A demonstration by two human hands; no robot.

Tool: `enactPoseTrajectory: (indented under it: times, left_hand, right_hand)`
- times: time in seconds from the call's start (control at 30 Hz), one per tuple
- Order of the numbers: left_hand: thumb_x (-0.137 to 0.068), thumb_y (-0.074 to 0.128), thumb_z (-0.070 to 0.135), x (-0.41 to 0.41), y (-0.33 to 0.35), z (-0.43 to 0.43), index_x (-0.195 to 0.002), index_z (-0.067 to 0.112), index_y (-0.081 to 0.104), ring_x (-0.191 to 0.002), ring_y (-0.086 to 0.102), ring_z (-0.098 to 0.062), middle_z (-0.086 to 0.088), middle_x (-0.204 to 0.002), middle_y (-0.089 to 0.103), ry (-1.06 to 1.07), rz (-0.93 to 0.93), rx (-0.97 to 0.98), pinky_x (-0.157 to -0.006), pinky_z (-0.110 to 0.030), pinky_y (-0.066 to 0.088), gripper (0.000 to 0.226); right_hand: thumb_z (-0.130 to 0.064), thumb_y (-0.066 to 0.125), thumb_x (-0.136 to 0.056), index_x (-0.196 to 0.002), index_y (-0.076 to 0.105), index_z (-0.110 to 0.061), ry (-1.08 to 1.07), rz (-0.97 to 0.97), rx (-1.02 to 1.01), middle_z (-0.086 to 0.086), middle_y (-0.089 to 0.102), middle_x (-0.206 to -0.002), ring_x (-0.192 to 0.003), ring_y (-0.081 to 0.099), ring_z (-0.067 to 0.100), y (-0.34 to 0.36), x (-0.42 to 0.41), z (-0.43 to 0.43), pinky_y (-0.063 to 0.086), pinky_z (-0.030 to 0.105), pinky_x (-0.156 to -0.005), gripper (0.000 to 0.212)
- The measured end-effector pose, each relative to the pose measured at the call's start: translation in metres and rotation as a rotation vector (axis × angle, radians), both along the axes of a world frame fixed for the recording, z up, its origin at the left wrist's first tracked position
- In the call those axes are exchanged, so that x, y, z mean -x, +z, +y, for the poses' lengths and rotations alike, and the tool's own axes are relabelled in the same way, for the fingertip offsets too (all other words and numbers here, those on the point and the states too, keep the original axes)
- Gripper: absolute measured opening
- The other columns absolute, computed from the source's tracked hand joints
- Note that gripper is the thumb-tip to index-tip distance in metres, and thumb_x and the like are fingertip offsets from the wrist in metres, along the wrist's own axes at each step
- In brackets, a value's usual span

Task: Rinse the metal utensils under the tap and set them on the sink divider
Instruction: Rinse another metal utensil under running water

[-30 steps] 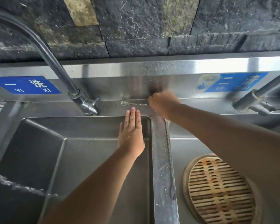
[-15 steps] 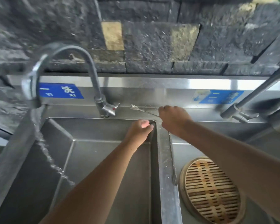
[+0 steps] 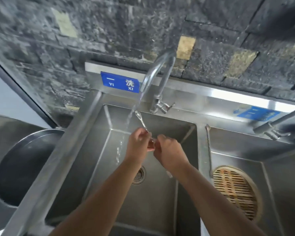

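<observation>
A thin metal spoon (image 3: 140,120) is held over the left basin with its bowl in the stream of water from the curved tap (image 3: 157,77). My left hand (image 3: 139,145) pinches the spoon's handle. My right hand (image 3: 168,150) closes on the handle's lower end, right beside the left hand. Another long metal utensil (image 3: 208,147) lies along the sink divider (image 3: 203,159), apart from both hands.
A round bamboo steamer lid (image 3: 235,191) sits in the right basin. A second tap (image 3: 278,123) juts in from the right. A large metal bowl (image 3: 22,166) stands left of the sink. The drain (image 3: 139,175) shows in the left basin (image 3: 100,159).
My right hand lifted the spoon off the back ledge and carried it left into the stream. My left hand joined it on the handle. The view swung left.
</observation>
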State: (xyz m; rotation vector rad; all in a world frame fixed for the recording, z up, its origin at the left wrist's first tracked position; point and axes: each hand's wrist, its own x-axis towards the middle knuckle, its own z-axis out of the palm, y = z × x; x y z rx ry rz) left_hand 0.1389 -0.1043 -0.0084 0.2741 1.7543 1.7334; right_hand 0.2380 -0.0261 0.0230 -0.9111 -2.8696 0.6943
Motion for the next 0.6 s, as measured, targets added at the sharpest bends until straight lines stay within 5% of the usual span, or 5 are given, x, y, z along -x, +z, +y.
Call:
enactPoseTrajectory:
  times: [0.13,0.27,0.33,0.47,0.6]
  left_hand:
    - [-0.09,0.059,0.015,0.033,-0.015,-0.034,-0.082,0.018,0.063,-0.053,0.064,-0.018,-0.007,-0.063,0.062,0.04,0.032,0.1,-0.057,-0.045,0.061,0.009]
    - [-0.092,0.056,0.012,0.047,-0.025,-0.055,-0.088,0.011,0.064,-0.044,0.056,-0.013,-0.008,-0.06,0.057,0.017,-0.024,0.125,-0.043,-0.027,0.051,0.009]
    - [-0.091,0.056,0.01,0.048,-0.03,-0.065,-0.082,0.012,0.063,-0.04,0.049,-0.013,-0.004,-0.058,0.053,0.018,-0.061,0.14,-0.037,-0.022,0.04,0.012]
    - [-0.091,0.056,0.005,0.045,-0.036,-0.08,-0.079,0.01,0.063,-0.038,0.037,-0.011,-0.002,-0.059,0.046,0.023,-0.144,0.133,-0.038,-0.016,0.025,0.015]
    - [-0.092,0.057,0.004,0.044,-0.039,-0.09,-0.081,0.006,0.064,-0.039,0.032,-0.011,-0.004,-0.06,0.043,0.006,-0.179,0.129,-0.039,-0.015,0.021,0.013]
  right_hand:
    - [-0.02,0.066,-0.089,-0.09,0.067,-0.011,-0.05,0.023,0.265,0.006,0.074,-0.084,-0.073,0.07,0.023,-0.013,0.026,-0.028,0.056,0.036,-0.068,0.009]
    - [-0.016,0.064,-0.09,-0.081,0.065,-0.016,-0.286,0.124,0.572,0.012,0.075,-0.077,-0.061,0.07,0.02,-0.022,0.055,-0.029,0.061,0.042,-0.067,0.009]
    - [-0.011,0.062,-0.092,-0.096,0.064,-0.011,-0.396,0.216,0.725,0.017,0.072,-0.092,-0.069,0.068,0.02,-0.027,0.072,-0.027,0.061,0.041,-0.065,0.004]
    - [-0.001,0.066,-0.089,-0.132,0.048,-0.014,-0.414,0.315,0.975,0.01,0.066,-0.104,-0.087,0.066,0.021,-0.037,0.098,-0.03,0.056,0.031,-0.062,0.048]
    - [0.002,0.07,-0.086,-0.125,0.053,-0.016,-0.301,0.321,0.965,0.012,0.069,-0.087,-0.068,0.065,0.017,-0.044,0.107,-0.04,0.055,0.024,-0.053,0.045]
